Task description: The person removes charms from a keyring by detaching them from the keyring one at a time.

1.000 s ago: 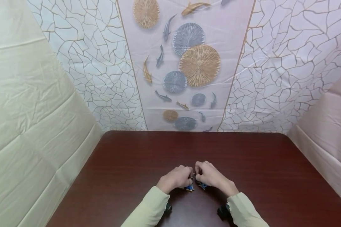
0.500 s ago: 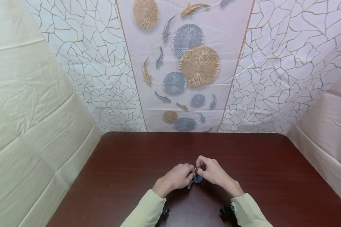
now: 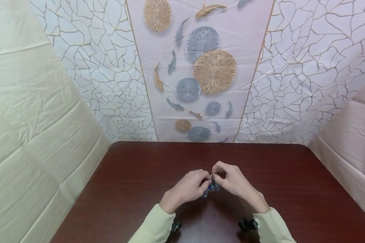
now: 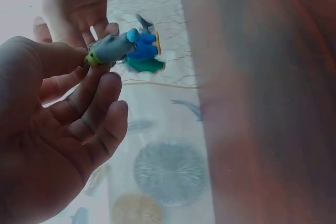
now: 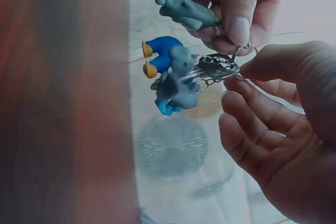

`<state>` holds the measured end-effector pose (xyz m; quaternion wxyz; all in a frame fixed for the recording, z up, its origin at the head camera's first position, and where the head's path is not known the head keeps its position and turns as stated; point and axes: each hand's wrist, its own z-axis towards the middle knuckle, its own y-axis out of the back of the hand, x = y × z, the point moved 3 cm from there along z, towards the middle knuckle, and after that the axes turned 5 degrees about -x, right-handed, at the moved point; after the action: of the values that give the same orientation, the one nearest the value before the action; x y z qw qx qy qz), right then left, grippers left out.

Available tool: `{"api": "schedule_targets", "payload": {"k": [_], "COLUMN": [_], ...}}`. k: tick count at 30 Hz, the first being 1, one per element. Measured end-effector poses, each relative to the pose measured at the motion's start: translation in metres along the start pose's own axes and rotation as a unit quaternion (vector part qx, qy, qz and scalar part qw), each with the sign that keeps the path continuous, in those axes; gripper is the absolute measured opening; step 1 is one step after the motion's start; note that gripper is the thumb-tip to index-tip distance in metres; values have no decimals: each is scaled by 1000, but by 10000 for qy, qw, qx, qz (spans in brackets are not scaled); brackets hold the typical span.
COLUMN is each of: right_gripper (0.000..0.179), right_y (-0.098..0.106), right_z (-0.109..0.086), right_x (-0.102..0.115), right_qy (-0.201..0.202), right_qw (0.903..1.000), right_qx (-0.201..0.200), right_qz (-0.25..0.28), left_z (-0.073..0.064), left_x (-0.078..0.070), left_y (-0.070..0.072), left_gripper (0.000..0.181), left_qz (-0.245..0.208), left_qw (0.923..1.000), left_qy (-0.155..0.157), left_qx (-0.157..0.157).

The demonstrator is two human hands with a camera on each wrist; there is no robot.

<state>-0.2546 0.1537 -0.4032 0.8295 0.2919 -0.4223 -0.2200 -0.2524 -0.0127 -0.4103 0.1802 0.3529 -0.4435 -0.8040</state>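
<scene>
In the head view my left hand point(image 3: 187, 186) and right hand point(image 3: 233, 180) meet at the fingertips, with a bunch of small figurines point(image 3: 212, 186) hanging between them. The right wrist view shows a thin metal key ring point(image 5: 245, 49) stretched between both hands. My left thumb and fingers pinch it beside a grey figurine point(image 5: 190, 14) with a light-blue tip. On the right side, thumb and index finger pinch the ring at an ornate metal key point(image 5: 218, 67). Another grey figurine in blue trousers point(image 5: 167, 56) dangles near that key. Green shows under the figurines in the left wrist view.
The dark red-brown table point(image 3: 140, 165) extends around and beyond the hands. Patterned cloth point(image 3: 197, 67) hangs behind its far edge, with plain pale cloth point(image 3: 48, 128) at the left side. A black device point(image 3: 247, 224) sits at the right wrist.
Both hands have moved up and away from the body over the table. The figurines, earlier hanging under each hand separately, now hang together between the fingertips.
</scene>
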Motion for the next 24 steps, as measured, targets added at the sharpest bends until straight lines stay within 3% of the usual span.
{"api": "schedule_targets", "payload": {"k": [8,18,24], "right_gripper": [19,19,19], "right_y": [13,25,30], "right_z": [6,13,15], "right_x": [12,28,37], "right_qy": [504,689,557], "right_qw": [9976,9954,9947], "right_qx": [-458,-661,-730], "right_qz": [-121,110,457], "left_z": [4,2,-1], "left_x": [-7,-18,-21], "left_y": [17,40,52], "left_gripper": [9,6,6], "left_qz": [-226,-850,-925], "left_qw": [9985,9902,9866], "left_qy": [-115,-237,-339], "left_qx": [-485,-1078,-1303]}}
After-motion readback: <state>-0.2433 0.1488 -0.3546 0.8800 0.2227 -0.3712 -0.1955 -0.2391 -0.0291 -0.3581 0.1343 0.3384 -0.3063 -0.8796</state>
